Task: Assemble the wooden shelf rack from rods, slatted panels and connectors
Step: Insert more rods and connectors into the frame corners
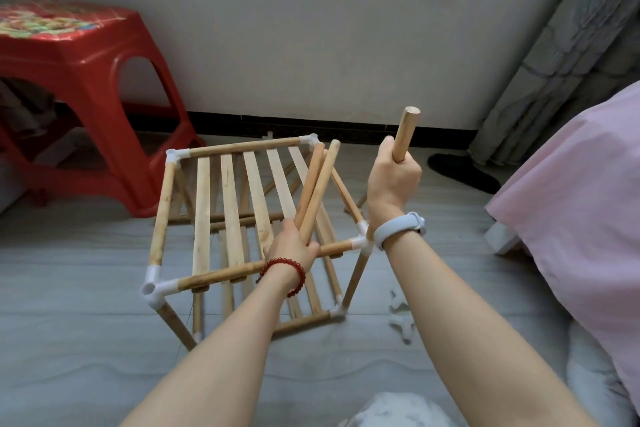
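**Spare rods in both hands, rack half built below**

Right hand [393, 180]: fingers [410, 168] curled tight round a single rod [407, 133], gripped near its lower end, rod standing nearly upright, free end above the fist. Wrist cocked back, forearm rising from lower right; grey band [398, 229] on the wrist. Likely held vertical to drop into a corner socket.

Left hand [291, 246]: fingers [310, 248] closed round the bottoms of two rods [318, 184], which fan up and away to the right of the knuckles. Red bead bracelet [282, 274] at the wrist. Reads as a reserve stock, kept out of the working hand's way.

Just under and beyond the left hand: the rack [207, 215], standing on the floor [69, 340], top slatted panel [232, 204] fitted, white connectors at its corners. Nearest the right wrist, a connector [363, 243], upward socket seemingly free; cannot tell for sure.

Below the right forearm: loose white connectors [400, 319] on the floor. Far left of both hands, a red stool [86, 80]; far right, pink bedding [571, 218].
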{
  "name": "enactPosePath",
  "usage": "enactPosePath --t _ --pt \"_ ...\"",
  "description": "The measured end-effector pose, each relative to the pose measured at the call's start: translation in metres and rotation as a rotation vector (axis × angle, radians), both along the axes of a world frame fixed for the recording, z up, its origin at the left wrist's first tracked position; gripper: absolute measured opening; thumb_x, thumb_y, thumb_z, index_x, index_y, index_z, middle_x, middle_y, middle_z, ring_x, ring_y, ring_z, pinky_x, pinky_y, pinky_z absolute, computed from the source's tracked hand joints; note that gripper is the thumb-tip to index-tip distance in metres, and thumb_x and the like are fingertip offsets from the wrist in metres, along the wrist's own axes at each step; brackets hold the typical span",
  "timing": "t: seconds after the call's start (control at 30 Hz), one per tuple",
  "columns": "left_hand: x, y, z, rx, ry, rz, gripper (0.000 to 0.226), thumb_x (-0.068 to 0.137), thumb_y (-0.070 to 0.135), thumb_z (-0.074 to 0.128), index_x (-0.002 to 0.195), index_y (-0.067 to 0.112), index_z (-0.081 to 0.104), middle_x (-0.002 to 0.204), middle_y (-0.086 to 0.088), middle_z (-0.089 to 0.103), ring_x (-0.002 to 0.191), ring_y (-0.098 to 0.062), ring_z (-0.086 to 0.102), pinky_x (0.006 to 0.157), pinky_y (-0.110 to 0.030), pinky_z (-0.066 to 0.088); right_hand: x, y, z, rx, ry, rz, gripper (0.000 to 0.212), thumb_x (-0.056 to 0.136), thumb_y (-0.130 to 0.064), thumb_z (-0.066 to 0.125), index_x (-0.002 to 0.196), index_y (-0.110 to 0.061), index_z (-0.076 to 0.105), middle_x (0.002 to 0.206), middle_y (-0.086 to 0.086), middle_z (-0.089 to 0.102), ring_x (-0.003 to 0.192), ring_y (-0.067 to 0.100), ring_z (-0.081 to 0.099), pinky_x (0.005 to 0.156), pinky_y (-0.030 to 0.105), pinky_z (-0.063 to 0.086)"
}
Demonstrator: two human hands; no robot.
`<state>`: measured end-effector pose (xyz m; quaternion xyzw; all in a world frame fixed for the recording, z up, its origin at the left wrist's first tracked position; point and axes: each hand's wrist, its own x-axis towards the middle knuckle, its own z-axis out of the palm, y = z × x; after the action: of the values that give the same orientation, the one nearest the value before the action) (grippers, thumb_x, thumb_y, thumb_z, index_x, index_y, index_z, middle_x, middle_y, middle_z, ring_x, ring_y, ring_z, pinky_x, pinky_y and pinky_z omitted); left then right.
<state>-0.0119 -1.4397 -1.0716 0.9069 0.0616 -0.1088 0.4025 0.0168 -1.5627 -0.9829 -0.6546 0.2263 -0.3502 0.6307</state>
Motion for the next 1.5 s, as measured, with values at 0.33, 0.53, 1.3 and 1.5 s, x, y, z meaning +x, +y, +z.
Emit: enactPosePath --t 0.33,0.53,1.3,1.5 --pt "0.001 0.001 -0.006 -0.098 -0.025 -0.038 0.029 0.089 0.02 0.057 0.104 0.022 0.031 0.079 0.003 0.047 0.064 -0.009 0.051 0.047 -0.019 0.04 -0.012 -0.039 0.0 0.024 0.016 0.63 0.049 0.091 -0.004 0.045 0.046 -0.017 0.033 0.038 -0.007 0.032 0.036 0.009 0.026 0.039 0.021 0.025" --pt "-0.003 0.008 0.006 -0.21 0.006 -0.063 0.026 0.089 0.018 0.056 0.11 0.017 0.04 0.083 -0.001 0.052 0.072 -0.014 0.06 0.057 -0.022 0.05 -0.018 -0.032 -0.005 -0.125 0.152 0.446 0.027 0.094 -0.021 0.049 0.069 -0.014 0.043 0.058 -0.003 0.042 0.051 0.009 0.039 0.05 0.021 0.039" --pt "-0.056 0.183 0.065 -0.586 -0.122 0.186 0.015 0.095 0.016 0.05 0.082 0.011 0.056 0.063 -0.001 0.058 0.051 -0.007 0.055 0.045 -0.016 0.043 -0.035 0.141 0.032 0.435 0.008 0.703 0.012 0.099 -0.03 0.041 0.094 -0.022 0.048 0.054 -0.008 0.047 0.048 0.006 0.049 0.055 0.024 0.048" --pt "-0.078 0.26 0.004 -0.468 -0.135 0.674 0.025 0.092 0.022 0.054 0.071 0.009 0.05 0.056 -0.002 0.048 0.047 -0.018 0.042 0.049 -0.025 0.035 -0.043 0.215 0.017 0.35 -0.003 0.734 0.034 0.095 -0.035 0.05 0.064 -0.023 0.046 0.043 -0.011 0.036 0.039 0.005 0.035 0.042 0.018 0.034"
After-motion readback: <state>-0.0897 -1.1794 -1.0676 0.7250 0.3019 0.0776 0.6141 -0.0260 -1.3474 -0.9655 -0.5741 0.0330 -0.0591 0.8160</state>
